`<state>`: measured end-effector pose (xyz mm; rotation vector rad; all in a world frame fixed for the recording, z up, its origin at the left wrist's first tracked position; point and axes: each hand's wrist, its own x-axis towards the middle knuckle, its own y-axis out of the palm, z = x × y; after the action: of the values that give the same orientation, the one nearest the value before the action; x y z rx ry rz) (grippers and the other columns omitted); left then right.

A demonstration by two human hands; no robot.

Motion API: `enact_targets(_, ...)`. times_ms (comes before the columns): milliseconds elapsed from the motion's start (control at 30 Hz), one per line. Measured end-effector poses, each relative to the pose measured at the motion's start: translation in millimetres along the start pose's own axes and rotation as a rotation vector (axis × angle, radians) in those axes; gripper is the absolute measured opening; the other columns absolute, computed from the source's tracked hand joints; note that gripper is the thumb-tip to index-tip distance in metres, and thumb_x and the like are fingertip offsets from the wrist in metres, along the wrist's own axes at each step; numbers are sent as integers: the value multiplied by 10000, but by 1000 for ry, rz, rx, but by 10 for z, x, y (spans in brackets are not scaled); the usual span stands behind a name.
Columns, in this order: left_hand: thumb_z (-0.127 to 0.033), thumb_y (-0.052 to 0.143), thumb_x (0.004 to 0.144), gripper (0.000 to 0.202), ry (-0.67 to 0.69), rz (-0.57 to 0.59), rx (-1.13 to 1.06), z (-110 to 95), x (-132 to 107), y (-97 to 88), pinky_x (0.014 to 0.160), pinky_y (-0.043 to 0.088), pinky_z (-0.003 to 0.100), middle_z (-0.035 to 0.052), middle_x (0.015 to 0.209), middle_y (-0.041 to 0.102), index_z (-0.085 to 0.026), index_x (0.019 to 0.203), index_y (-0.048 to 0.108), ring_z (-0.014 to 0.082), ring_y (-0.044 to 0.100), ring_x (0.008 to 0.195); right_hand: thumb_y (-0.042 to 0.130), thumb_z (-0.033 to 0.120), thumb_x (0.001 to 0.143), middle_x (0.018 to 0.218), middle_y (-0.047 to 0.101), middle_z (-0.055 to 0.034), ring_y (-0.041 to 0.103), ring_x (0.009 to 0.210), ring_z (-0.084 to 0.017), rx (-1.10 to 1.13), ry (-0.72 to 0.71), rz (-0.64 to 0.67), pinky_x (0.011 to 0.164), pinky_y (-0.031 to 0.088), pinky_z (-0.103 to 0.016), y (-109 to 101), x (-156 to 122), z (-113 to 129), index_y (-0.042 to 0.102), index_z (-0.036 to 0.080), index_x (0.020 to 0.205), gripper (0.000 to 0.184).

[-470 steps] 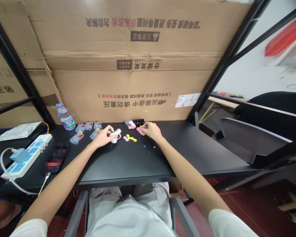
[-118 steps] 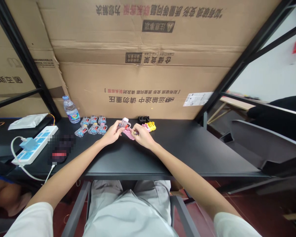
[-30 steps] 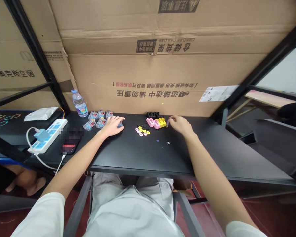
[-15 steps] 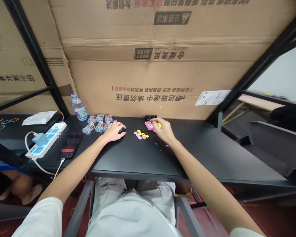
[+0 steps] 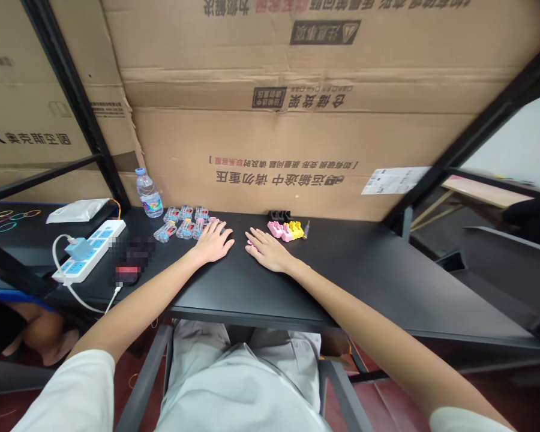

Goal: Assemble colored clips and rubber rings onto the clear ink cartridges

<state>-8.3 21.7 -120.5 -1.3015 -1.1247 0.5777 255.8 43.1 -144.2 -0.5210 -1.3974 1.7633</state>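
Note:
My left hand [image 5: 213, 242] lies flat on the black table with its fingers spread. Its fingertips reach the nearest of several small clear plastic pieces [image 5: 186, 228] with blue and red inside; whether a small thing is under the palm is hidden. My right hand [image 5: 272, 251] is laid flat, fingers stretched out, over the small rings. Only a bit of a pink ring [image 5: 249, 242] shows beside its fingers. Just beyond it stand notched pink pieces [image 5: 276, 230] and yellow pieces [image 5: 296, 230] side by side, with black pieces [image 5: 279, 215] behind.
A small dark pointed item [image 5: 306, 230] stands right of the yellow pieces. At the left are a water bottle [image 5: 149, 193], a white power strip [image 5: 90, 251] with cables, and a phone [image 5: 132, 264]. A cardboard sheet [image 5: 252, 138] walls off the back.
My right hand has let go of the pink and yellow pieces, moved left and nearer, and flattened over the rings. My left hand's fingers have spread. The view has shifted slightly.

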Motion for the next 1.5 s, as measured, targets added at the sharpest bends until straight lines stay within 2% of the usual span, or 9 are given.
enact_targets(133, -427, 435, 1080, 445, 28, -11, -20, -11, -8, 63, 1292, 292, 569, 120, 1638, 487, -240, 1446, 608, 364, 342, 1579, 252, 616, 1090, 1762, 282, -76, 221, 1644, -332, 13, 8, 13, 1347, 174, -555, 32, 103, -53, 372, 231, 1689, 722)
enact_targets(267, -429, 441, 1078, 454, 34, 4, -4, 5, 11, 45, 1276, 325, 578, 134, 1646, 474, -227, 1449, 610, 371, 350, 1576, 232, 579, 1098, 1755, 301, -103, 219, 1645, -328, 12, 31, -4, 1352, 168, -541, 39, 211, -59, 400, 174, 1673, 723)
enact_targets(600, -463, 468, 1067, 490, 83, 20, -40, 116, 22, -1, 1305, 293, 540, 153, 1640, 473, -208, 1471, 573, 354, 308, 1604, 377, 484, 1092, 1565, 596, -112, 486, 1520, -279, 252, -46, -333, 1287, 349, -542, -166, 58, -171, 594, 248, 1519, 534)
enact_targets(733, -517, 485, 1047, 597, 41, 42, -31, 105, 38, 17, 1307, 268, 558, 189, 1677, 423, -167, 1529, 516, 391, 264, 1621, 408, 496, 1091, 1581, 577, -124, 458, 1539, -296, 143, -165, -258, 1291, 340, -555, -250, -80, -120, 608, 235, 1514, 535)
enact_targets(800, -576, 480, 1038, 690, 14, 80, -49, 91, 37, 25, 1295, 286, 568, 211, 1703, 378, -145, 1577, 462, 403, 239, 1631, 390, 548, 1096, 1652, 498, -113, 386, 1585, -295, 108, -184, -204, 1315, 298, -542, -259, -117, -33, 553, 235, 1570, 591)
enact_targets(933, -701, 422, 1026, 887, -7, 165, -70, 73, 24, 41, 1315, 244, 541, 247, 1747, 250, -69, 1644, 349, 391, 139, 1657, 367, 726, 1051, 1762, 285, -109, 224, 1645, -324, 67, -86, -13, 1353, 184, -529, -196, -96, 104, 375, 213, 1684, 815)
enact_targets(1033, -753, 384, 1015, 947, -13, 177, -68, 77, 21, 60, 1322, 216, 534, 247, 1755, 212, -66, 1663, 314, 384, 104, 1662, 319, 783, 1031, 1772, 227, -127, 162, 1655, -323, 35, -38, 78, 1364, 111, -518, -138, -13, 110, 301, 178, 1710, 910)
enact_targets(1233, -745, 371, 1025, 935, -3, 157, -56, 62, 26, 62, 1306, 252, 540, 249, 1751, 222, -65, 1664, 318, 386, 128, 1659, 274, 799, 1025, 1771, 202, -154, 138, 1659, -321, 11, 37, 97, 1362, 93, -506, -106, 182, 48, 272, 130, 1713, 959)
enact_targets(1500, -712, 368, 1042, 901, 12, 175, -17, 32, 36, -28, 1323, 245, 511, 232, 1746, 263, -54, 1656, 341, 373, 158, 1656, 271, 727, 1067, 1764, 233, -149, 173, 1655, -297, -3, 7, 48, 1357, 120, -515, -117, 210, 48, 312, 138, 1701, 866)
